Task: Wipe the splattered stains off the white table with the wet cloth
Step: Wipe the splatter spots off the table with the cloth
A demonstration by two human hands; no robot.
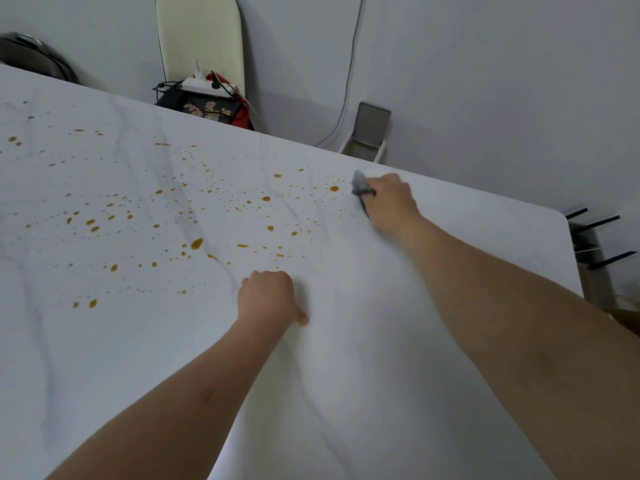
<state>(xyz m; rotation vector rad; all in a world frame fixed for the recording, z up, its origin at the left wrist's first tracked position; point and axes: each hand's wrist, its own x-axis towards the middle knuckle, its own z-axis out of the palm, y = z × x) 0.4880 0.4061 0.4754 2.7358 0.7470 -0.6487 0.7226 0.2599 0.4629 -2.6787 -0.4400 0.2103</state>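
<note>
A white marble-veined table (346, 375) fills the view. Orange-brown splatter stains (197, 243) of many sizes speckle its left and middle parts. My right hand (391, 200) reaches to the far right side of the table and grips a grey cloth (360, 183), pressing it on the surface just right of a round stain (334, 188). Most of the cloth is hidden under the hand. My left hand (268, 297) rests on the table nearer to me with its fingers curled under and the thumb out to the right; it holds nothing that I can see.
Beyond the far edge stand a cream chair back (201, 39), a white power strip with cables (207, 84) and a small grey bin (370, 133). A dark round appliance (31, 57) sits at the far left. A black rack (595, 237) stands past the table's right corner.
</note>
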